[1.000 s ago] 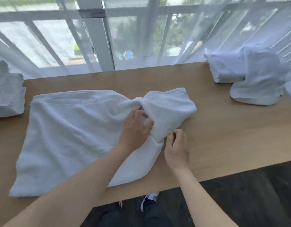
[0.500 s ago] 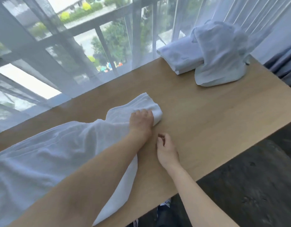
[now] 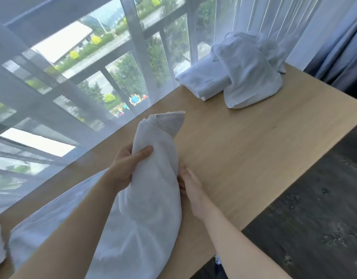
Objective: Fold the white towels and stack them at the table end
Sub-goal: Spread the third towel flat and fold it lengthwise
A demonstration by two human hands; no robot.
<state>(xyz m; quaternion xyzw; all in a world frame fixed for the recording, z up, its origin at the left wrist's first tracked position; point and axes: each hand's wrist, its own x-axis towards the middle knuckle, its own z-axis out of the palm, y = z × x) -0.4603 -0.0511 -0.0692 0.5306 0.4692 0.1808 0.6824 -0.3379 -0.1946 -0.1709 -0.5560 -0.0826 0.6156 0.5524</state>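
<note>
Left hand [image 3: 127,165] gripping bunched towel [image 3: 153,178], right hand [image 3: 190,185] pinching its edge (fingers hidden) — bare table [image 3: 264,158] rightward

Room in a home or hotel, wooden table [image 3: 264,158] by sheer-curtained window [image 3: 83,81] (upper floor); folded towels [image 3: 234,77]
</note>
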